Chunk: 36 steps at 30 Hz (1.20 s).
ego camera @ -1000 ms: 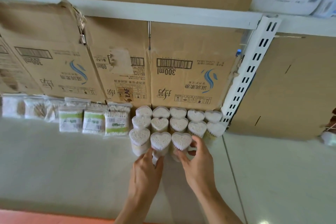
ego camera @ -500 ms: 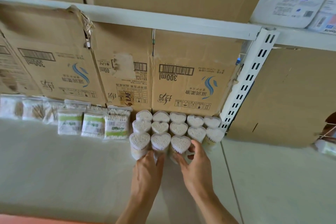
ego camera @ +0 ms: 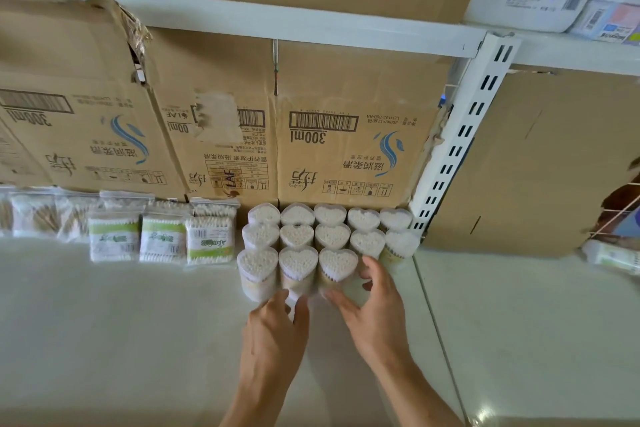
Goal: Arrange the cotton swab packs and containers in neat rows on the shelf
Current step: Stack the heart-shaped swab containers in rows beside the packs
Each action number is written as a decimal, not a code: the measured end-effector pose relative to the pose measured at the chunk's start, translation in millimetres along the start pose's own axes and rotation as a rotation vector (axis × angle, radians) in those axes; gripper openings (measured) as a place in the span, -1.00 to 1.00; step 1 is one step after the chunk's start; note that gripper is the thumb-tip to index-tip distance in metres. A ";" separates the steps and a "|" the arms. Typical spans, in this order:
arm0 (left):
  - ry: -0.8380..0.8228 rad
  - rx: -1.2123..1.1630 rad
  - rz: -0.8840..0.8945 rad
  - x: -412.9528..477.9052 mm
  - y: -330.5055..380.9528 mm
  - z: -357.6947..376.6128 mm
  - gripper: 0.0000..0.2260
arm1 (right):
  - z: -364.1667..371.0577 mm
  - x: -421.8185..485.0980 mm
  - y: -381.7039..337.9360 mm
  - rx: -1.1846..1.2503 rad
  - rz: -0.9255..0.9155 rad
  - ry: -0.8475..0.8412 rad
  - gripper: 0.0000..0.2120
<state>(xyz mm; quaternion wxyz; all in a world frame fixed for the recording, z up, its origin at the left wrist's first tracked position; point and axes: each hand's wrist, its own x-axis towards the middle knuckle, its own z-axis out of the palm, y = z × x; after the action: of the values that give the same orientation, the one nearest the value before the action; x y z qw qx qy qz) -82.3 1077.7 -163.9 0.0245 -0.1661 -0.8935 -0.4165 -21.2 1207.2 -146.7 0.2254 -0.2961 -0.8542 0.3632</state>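
Currently squaring front row on shelf. L hand pinches mid tub at base; R hand wraps 3rd tub, fingers curled. Next, likely: snug both back, then fill gap at right.

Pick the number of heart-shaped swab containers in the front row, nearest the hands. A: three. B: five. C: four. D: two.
A: three containers stand in front, against five in each row behind; the right hand grips the rightmost.
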 end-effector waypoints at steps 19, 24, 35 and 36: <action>-0.371 0.349 0.597 -34.2 182.3 140.6 -0.41 | -225.0 -12.3 136.0 -0.344 0.413 0.223 -0.38; -0.482 0.369 0.582 -58.6 247.5 202.3 -0.44 | -302.1 -16.4 190.9 -0.288 0.467 0.371 -0.45; -0.745 0.200 0.799 -146.1 349.5 316.4 -0.44 | -408.2 -35.5 294.2 -0.401 0.790 0.480 -0.50; -0.822 0.170 0.823 -152.9 357.2 322.0 -0.42 | -411.2 -37.2 299.0 -0.395 0.822 0.460 -0.49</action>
<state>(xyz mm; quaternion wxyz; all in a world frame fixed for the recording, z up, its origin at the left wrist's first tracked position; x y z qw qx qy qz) 205.8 1491.4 -138.6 -0.1511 -0.6446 -0.7220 -0.2011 354.8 1550.2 -117.5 0.1857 -0.7170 -0.6477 0.1787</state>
